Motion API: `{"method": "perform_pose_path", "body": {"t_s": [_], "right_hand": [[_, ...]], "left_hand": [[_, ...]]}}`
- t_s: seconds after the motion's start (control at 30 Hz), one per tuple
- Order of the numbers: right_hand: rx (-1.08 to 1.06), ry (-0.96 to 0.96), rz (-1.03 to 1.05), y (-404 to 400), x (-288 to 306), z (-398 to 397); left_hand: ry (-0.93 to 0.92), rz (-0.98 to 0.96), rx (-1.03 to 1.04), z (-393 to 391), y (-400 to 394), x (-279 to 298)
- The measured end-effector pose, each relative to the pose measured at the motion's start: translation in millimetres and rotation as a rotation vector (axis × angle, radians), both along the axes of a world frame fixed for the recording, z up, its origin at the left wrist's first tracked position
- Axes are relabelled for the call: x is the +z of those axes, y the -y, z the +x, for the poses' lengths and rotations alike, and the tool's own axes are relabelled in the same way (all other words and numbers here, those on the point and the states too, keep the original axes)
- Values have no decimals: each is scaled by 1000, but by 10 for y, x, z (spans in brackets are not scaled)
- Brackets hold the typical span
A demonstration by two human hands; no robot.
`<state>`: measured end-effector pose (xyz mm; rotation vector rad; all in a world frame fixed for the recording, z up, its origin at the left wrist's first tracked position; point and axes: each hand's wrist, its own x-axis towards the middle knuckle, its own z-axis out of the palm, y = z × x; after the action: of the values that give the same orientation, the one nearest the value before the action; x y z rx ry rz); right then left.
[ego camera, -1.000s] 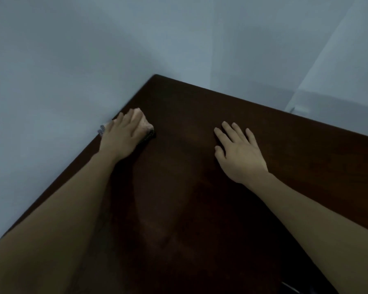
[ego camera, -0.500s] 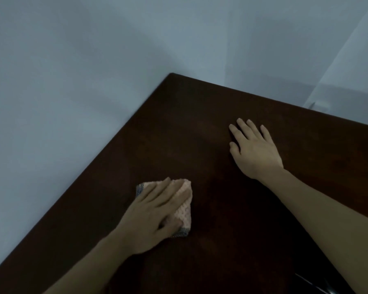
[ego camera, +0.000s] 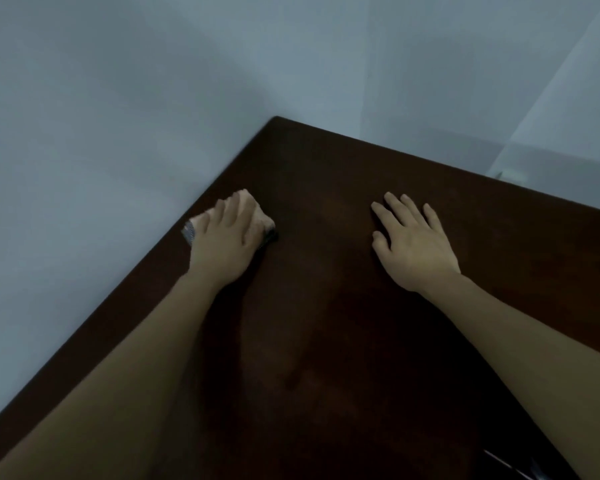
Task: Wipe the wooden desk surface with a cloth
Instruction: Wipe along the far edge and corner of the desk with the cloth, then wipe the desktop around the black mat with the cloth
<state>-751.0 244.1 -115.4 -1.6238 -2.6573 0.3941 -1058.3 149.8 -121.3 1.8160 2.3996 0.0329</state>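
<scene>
Head view: am pressing left hand (ego camera: pixel 224 242), fingers flat, on pink cloth (ego camera: pixel 261 220) at counter (ego camera: pixel 326 341) left edge; right hand (ego camera: pixel 413 244) lying spread, flat on counter.

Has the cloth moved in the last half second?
Yes. The cloth under the left hand slid away from the person, up to the desk's left edge.

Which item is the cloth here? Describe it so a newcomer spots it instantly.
Start at the dark wooden desk and follow its left edge along the pale wall. There the left hand presses flat on the cloth: a small peach pad with grey trim, the only light thing on the wood.
</scene>
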Motion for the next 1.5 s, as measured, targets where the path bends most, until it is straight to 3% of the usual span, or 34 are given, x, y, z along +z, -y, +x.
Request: {"method": "perform_pose_path", "body": {"t_s": [0.23, 0.47, 0.63, 0.8, 0.97, 1.17, 1.5], "right_hand": [[22, 1, 2, 27, 17, 45], [28, 12, 68, 247, 124, 70], [116, -160, 11, 427, 160, -37], [273, -231, 3, 575, 224, -399], [334, -111, -36, 774, 198, -800], [416, 90, 1, 925, 40, -948], [225, 98, 34, 560, 3, -1188]], "left_hand": [[58, -33, -223, 998, 764, 46], [54, -14, -262, 1255, 568, 17], [345, 50, -219, 1150, 503, 110], [181, 108, -99, 807, 728, 64], [137, 61, 12, 403, 885, 38], [74, 46, -7, 234, 885, -39], [85, 94, 13, 253, 872, -42]]}}
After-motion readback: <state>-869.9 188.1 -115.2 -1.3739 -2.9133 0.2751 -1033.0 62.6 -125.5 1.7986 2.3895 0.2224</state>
